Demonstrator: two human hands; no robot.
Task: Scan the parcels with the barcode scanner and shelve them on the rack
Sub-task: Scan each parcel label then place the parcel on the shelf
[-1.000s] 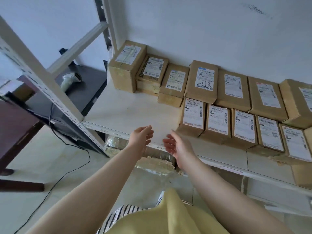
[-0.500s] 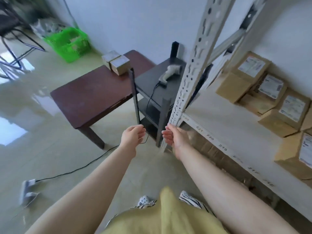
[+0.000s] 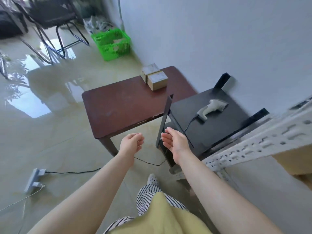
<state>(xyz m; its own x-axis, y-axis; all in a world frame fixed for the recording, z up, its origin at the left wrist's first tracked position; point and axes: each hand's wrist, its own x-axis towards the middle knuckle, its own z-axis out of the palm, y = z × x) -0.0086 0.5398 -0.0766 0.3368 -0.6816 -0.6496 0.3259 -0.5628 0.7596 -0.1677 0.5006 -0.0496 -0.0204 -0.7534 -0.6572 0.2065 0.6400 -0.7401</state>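
Head view: both the left hand [image 3: 132, 143] and right hand [image 3: 175, 142] hang empty with relaxed fingers, short of the brown bench [image 3: 121, 107]. Two parcels [image 3: 155, 78] sit at the bench's far corner; the barcode scanner [image 3: 211, 108] lies just beyond its right edge. Best to take a parcel label-up, then the scanner. No writing is readable.
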